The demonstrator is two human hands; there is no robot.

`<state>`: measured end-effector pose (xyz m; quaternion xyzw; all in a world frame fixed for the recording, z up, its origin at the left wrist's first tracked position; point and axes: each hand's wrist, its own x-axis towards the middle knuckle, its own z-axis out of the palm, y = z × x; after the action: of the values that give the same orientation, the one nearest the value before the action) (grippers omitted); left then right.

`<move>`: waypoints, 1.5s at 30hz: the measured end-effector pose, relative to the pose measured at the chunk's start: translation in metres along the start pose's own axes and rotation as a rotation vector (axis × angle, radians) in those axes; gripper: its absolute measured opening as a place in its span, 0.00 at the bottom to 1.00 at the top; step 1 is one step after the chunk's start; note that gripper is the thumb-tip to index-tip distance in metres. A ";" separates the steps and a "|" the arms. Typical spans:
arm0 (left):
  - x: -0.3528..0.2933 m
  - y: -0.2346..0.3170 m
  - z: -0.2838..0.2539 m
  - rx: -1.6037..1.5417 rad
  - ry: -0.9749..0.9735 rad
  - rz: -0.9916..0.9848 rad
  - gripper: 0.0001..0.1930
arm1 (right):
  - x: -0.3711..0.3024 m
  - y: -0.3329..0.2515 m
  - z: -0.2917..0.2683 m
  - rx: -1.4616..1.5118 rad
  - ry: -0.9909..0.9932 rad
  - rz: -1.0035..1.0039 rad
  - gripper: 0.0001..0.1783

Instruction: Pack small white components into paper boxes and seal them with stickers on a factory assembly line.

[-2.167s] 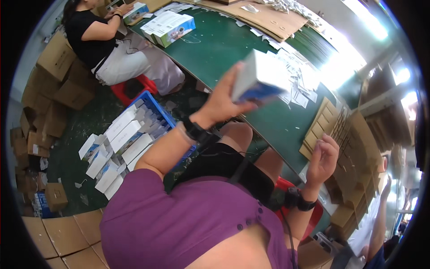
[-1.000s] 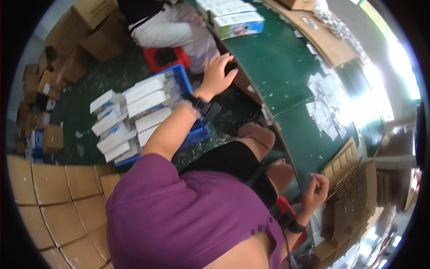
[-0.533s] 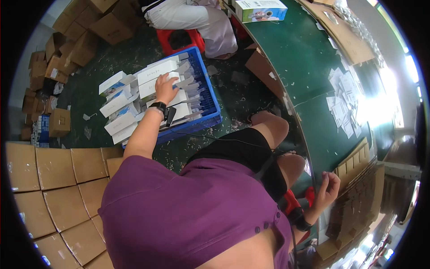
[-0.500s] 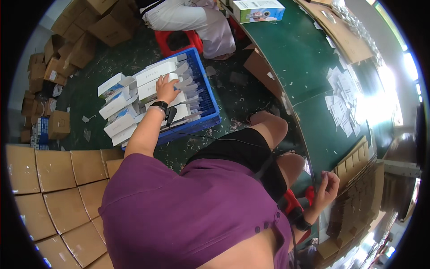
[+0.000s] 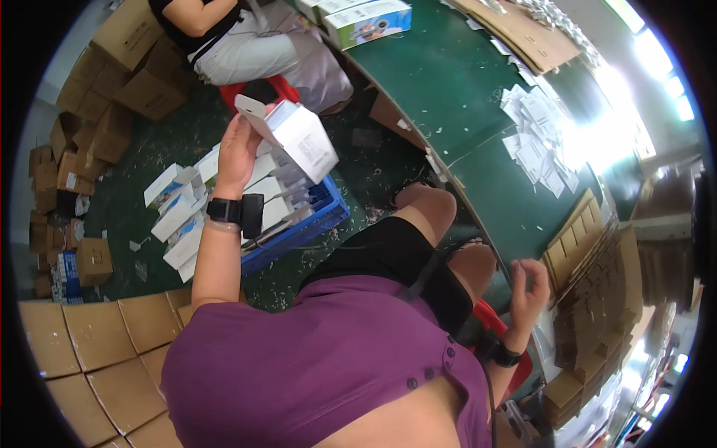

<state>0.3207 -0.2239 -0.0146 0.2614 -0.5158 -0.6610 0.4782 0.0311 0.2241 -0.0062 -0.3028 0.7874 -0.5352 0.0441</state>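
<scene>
Held up in front of me, a white carton (image 5: 305, 143) with its end flap standing open is in the grip of my left hand (image 5: 237, 155). Beneath it is a blue plastic crate (image 5: 299, 233) filled with more white cartons (image 5: 181, 216), several with their flaps up. The carton and my left arm hide part of the crate. My right hand (image 5: 529, 291) rests by the table's near right edge, fingers loosely bent and apart, holding nothing.
A green table (image 5: 478, 123) runs along my right, bearing a pile of white paper slips (image 5: 536, 134) and printed cartons (image 5: 370, 24). Stacked cardboard (image 5: 597, 313) stands beyond my right hand. Another person (image 5: 250, 48) sits ahead. Brown boxes (image 5: 97, 336) crowd the left.
My left hand has lifted a white carton up out of the crate. My right hand stays near the table edge. The view has shifted slightly, and the other person's arm has come into sight.
</scene>
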 end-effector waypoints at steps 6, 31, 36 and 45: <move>0.033 0.042 0.139 -0.463 -0.717 0.118 0.14 | 0.037 -0.040 0.027 -0.086 -0.214 -0.329 0.06; -0.048 -0.061 0.346 0.084 -1.082 0.181 0.65 | 0.073 -0.046 0.021 -0.380 0.276 -0.227 0.59; -0.059 -0.066 0.341 0.117 -1.007 0.301 0.60 | 0.070 -0.047 0.009 -0.308 0.283 -0.360 0.48; -0.063 -0.061 0.347 0.043 -1.088 0.217 0.54 | 0.064 -0.057 -0.026 -0.388 0.243 -0.656 0.21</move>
<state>0.0332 -0.0165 0.0337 -0.1626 -0.7259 -0.6368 0.2029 -0.0066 0.1977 0.0701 -0.4753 0.7348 -0.3943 -0.2806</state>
